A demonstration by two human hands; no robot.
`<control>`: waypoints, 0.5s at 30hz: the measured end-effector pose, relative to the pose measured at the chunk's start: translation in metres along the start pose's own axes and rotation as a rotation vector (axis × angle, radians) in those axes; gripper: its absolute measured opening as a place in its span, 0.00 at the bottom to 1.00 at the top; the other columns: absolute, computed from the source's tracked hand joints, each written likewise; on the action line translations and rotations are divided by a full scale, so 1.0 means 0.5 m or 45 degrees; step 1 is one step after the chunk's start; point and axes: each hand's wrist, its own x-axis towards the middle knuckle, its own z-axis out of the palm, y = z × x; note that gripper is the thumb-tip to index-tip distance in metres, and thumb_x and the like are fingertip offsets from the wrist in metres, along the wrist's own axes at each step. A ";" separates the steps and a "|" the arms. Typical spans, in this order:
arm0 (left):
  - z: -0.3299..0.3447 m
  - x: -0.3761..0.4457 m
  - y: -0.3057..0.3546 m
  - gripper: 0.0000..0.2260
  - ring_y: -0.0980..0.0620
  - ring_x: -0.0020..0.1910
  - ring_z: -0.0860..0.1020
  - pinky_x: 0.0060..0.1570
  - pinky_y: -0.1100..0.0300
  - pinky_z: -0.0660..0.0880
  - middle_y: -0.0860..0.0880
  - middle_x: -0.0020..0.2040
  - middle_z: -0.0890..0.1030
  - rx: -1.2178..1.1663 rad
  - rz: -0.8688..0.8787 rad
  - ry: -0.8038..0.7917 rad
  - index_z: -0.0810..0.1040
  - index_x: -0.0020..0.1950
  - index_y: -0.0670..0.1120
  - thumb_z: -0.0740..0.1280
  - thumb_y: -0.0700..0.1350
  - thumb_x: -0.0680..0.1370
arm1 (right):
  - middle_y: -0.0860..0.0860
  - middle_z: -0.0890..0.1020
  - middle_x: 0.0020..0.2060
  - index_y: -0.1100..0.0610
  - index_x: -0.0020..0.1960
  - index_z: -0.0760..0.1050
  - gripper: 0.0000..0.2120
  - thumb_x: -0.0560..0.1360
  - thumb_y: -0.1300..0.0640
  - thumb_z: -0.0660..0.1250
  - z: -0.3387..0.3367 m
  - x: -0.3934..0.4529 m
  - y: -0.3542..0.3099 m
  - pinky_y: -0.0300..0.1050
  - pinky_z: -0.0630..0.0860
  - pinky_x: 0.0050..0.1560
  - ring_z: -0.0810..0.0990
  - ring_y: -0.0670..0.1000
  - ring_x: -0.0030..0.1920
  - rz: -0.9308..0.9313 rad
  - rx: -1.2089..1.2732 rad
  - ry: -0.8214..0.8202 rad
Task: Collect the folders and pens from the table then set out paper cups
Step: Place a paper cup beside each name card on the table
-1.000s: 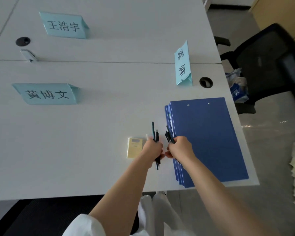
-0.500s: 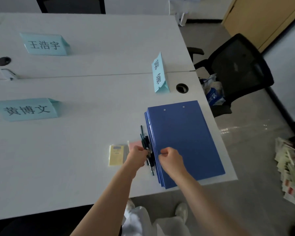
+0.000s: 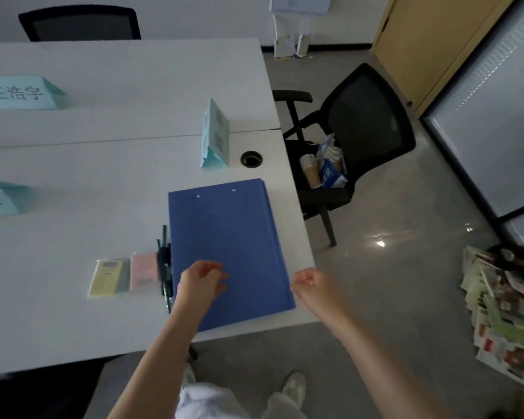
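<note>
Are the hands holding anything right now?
No. The left hand hovers over the blue folders, the right hand beside them; both empty. The pens lie on the table.

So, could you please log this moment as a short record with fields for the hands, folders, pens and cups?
left hand: above the near part of the folders, fingers loosely curled, empty
right hand: off the table's right edge, empty
blue folders: stacked flat on the white table
pens: lying along the stack's left edge
paper cups: on the black chair's seat
</note>
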 end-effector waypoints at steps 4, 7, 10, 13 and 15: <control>0.139 -0.058 0.003 0.07 0.46 0.37 0.79 0.42 0.53 0.78 0.44 0.40 0.82 0.005 -0.032 -0.080 0.79 0.48 0.42 0.61 0.35 0.78 | 0.55 0.82 0.46 0.56 0.52 0.75 0.06 0.76 0.62 0.63 -0.131 0.021 0.067 0.43 0.73 0.44 0.79 0.52 0.44 0.054 0.072 0.047; 0.232 -0.085 0.016 0.07 0.47 0.37 0.80 0.39 0.55 0.78 0.44 0.41 0.82 0.021 -0.052 -0.133 0.79 0.47 0.43 0.61 0.35 0.78 | 0.54 0.82 0.43 0.57 0.52 0.75 0.06 0.76 0.63 0.62 -0.215 0.038 0.094 0.43 0.74 0.41 0.79 0.50 0.39 0.059 0.094 0.070; 0.293 -0.081 0.035 0.08 0.47 0.36 0.80 0.41 0.53 0.78 0.44 0.41 0.83 0.029 -0.055 -0.175 0.79 0.48 0.43 0.61 0.34 0.78 | 0.53 0.82 0.41 0.54 0.48 0.75 0.05 0.76 0.62 0.63 -0.263 0.068 0.104 0.49 0.76 0.46 0.80 0.51 0.39 0.063 0.119 0.108; 0.339 -0.050 0.063 0.08 0.48 0.37 0.81 0.43 0.53 0.78 0.45 0.42 0.83 0.032 -0.042 -0.168 0.79 0.49 0.43 0.61 0.35 0.78 | 0.54 0.82 0.40 0.55 0.46 0.74 0.05 0.76 0.63 0.62 -0.298 0.113 0.095 0.49 0.75 0.47 0.80 0.52 0.39 0.054 0.101 0.097; 0.363 -0.025 0.080 0.08 0.48 0.38 0.81 0.43 0.54 0.79 0.45 0.43 0.83 0.010 -0.045 -0.145 0.79 0.49 0.44 0.61 0.35 0.79 | 0.54 0.82 0.40 0.56 0.49 0.75 0.05 0.76 0.63 0.63 -0.317 0.150 0.080 0.49 0.76 0.47 0.81 0.53 0.41 0.043 0.055 0.080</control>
